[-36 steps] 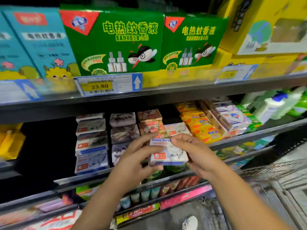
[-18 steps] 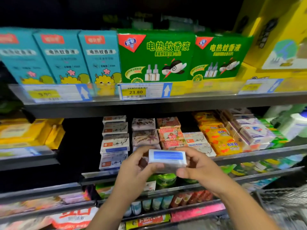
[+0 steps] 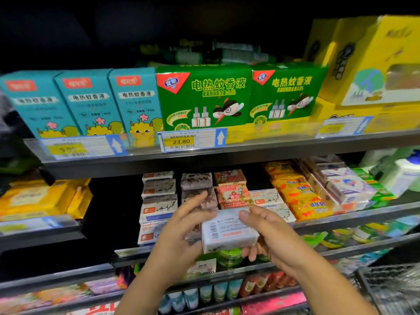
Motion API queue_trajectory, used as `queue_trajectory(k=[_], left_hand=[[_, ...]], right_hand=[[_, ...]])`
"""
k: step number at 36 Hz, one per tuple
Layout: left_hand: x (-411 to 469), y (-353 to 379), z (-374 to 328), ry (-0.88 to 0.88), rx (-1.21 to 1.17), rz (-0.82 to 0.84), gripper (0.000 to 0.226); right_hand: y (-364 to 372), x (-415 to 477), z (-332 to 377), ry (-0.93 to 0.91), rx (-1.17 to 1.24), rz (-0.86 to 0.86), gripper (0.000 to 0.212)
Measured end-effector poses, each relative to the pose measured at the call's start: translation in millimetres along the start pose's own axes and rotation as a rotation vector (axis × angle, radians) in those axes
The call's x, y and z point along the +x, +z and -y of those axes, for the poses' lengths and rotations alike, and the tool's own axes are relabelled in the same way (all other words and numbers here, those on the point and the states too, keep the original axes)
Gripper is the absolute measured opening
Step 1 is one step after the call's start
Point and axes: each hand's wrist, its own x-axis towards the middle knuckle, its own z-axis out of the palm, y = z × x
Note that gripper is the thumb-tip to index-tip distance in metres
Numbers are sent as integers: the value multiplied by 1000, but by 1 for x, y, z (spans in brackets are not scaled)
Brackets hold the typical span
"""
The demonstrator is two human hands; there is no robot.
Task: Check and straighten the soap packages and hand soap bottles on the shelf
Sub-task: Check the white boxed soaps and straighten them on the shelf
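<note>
Before the shelf (image 3: 363,214), a soap package (image 3: 227,234) is pinched by the right hand (image 3: 273,237) and touched by the outstretched left hand (image 3: 178,235).

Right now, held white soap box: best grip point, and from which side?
Grip the white soap box at its right end, from the right: thumb on the barcode face, fingers underneath. It is a flat slab, broad face up, so its thin dimension suits a pinch, as the right hand shows.

You face shop shelving: metal shelves (image 3: 272,152) stacked with soap packages (image 3: 159,201), green boxes (image 3: 204,98); price tags (image 3: 180,141) clipped along rail, one reading 23.80.
</note>
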Motion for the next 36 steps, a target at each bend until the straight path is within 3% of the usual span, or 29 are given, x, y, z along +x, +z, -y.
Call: queue_trajectory(k=[2,7,11,15,19,21,23,29,32,36], left_hand=[[1,-2,-2,4,-42,-38,44],[0,0,-10,-248,-341,-77,48],[1,7,-19,-419,-570,-168,38],[5,8,-23,-521,-615,-189,35],[6,3,-18,-538,-641,-2,66],[3,-1,-11,-493,-679,115,96],[1,-4,-4,-427,-506,223,113],[10,-3,3,-174,-107,20,64],[11,-1,3,-149,-173,-47,51],[14,5,-8,-302,-474,-160,44]], right_hand=[[0,0,2,13,4,6,37],[-4,0,2,55,-58,-10,50],[-7,1,0,-32,-29,33,28],[0,6,-2,-87,-145,20,42],[5,12,-5,-112,-70,-40,23],[3,15,-5,-97,7,-76,23],[3,15,0,-79,87,-84,30],[-3,16,6,47,104,-42,45],[-3,15,7,88,52,7,52],[-7,18,4,62,-147,35,59]])
